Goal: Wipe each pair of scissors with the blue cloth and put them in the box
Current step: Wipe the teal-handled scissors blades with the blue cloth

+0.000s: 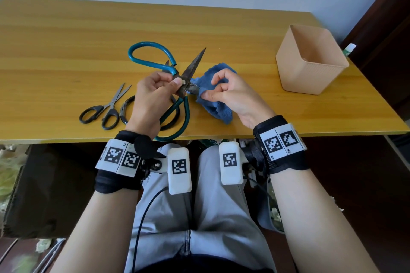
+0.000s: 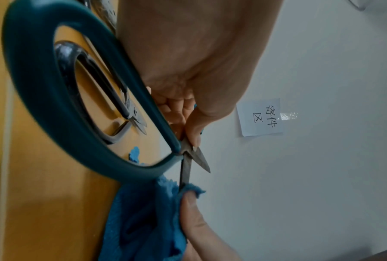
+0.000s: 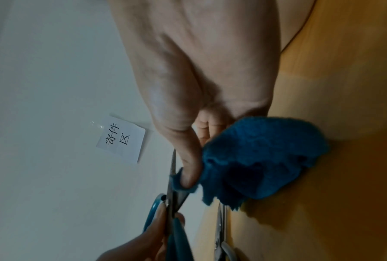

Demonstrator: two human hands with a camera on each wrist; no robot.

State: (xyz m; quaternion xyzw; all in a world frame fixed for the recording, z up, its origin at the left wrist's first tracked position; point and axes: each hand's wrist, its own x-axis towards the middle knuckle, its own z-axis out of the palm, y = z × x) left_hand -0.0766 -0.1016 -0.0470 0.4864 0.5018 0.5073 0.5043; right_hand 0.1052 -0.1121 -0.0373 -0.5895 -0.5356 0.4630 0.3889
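Note:
My left hand [image 1: 155,88] grips the large teal-handled scissors [image 1: 153,60] near their pivot, above the table, with the blades spread apart. One dark blade [image 1: 195,62] points up and away. The other blade runs right into the blue cloth [image 1: 213,104], which my right hand [image 1: 224,93] pinches around it between thumb and fingers. In the left wrist view the teal handle loop [image 2: 42,98] fills the frame and the cloth [image 2: 147,220] wraps the lower blade. The right wrist view shows my thumb pressing the cloth [image 3: 266,159] against the blade. The beige box [image 1: 310,62] stands at the right, with nothing visible inside.
Small black-handled scissors [image 1: 104,108] lie on the wooden table [image 1: 66,51] at the left. Another dark-handled pair [image 1: 126,108] lies partly under my left hand. A white bottle [image 1: 349,49] stands behind the box. A paper label [image 2: 261,116] hangs on the wall.

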